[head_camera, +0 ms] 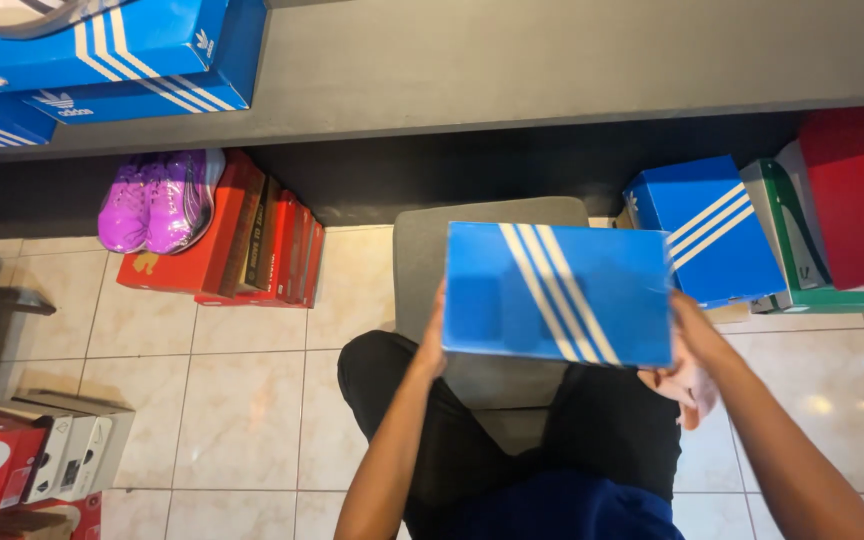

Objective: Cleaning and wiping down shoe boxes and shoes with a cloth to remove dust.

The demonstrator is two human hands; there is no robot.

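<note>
A blue shoe box (557, 292) with three white diagonal stripes on its lid is held level above my lap and a grey stool (422, 250). My left hand (432, 340) grips its left side, fingers mostly hidden under the box. At the box's right end, my right hand (692, 355) holds the edge. I sit with dark trousers showing below the box.
A grey counter (512, 70) runs across the top with blue striped boxes (112, 55) on its left end. Purple shoes (157, 200) rest on red boxes (252, 245). Blue, green and red boxes (792, 225) stand at right. Red and white boxes (32, 460) lie lower left on tiled floor.
</note>
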